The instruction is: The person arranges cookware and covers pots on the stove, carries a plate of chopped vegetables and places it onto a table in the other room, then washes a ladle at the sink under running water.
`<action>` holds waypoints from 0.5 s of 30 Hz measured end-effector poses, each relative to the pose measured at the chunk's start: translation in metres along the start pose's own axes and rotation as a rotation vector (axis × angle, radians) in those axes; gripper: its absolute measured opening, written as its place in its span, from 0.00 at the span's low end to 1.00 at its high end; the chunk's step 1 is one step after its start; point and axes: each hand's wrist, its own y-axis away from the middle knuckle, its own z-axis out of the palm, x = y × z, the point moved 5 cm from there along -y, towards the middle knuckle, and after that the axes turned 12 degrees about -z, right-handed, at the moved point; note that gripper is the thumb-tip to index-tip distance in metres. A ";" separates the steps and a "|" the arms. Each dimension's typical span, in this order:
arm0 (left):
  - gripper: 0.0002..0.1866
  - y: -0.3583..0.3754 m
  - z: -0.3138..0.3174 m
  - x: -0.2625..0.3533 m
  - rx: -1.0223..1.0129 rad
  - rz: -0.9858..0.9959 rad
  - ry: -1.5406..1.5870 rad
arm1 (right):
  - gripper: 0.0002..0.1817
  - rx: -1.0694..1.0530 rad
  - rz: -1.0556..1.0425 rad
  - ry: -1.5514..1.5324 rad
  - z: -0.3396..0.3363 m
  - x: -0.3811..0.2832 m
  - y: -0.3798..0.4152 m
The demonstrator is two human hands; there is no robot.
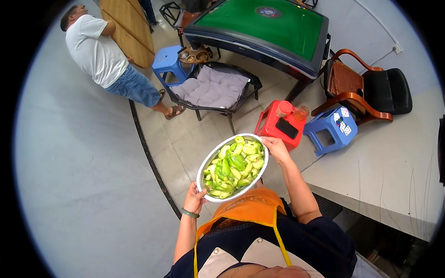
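A wide metal bowl (200, 172) full of green vegetable pieces (235, 166) is held out in front of my orange apron (241, 205). The pieces are pale to bright green, some cut open. My left hand (194, 198) grips the bowl's near left rim, thumb over the edge, with a green bangle (190, 213) on the wrist. On the opposite side, my right hand (275, 147) is closed on the far right rim, fingers partly hidden underneath.
Beyond the bowl stand a red stool (263, 121) with a black phone (287, 128) and jars, a blue stool (328, 148) with playing cards, and a cushioned chair (211, 88). A green-topped table (259, 28) is farther back. Another person (99, 51) stands at left by the wall.
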 end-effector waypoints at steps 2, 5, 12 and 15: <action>0.13 -0.001 -0.001 0.000 -0.004 0.004 0.006 | 0.15 0.006 -0.014 -0.034 0.001 -0.003 0.001; 0.13 -0.003 -0.003 -0.002 -0.012 0.009 0.011 | 0.15 0.000 -0.017 -0.055 0.000 0.002 0.001; 0.15 0.000 -0.005 -0.002 0.029 -0.007 -0.026 | 0.13 0.002 -0.056 -0.077 0.000 -0.003 0.001; 0.14 0.004 -0.005 0.001 0.007 0.005 0.005 | 0.13 0.007 -0.025 -0.088 0.001 -0.003 0.000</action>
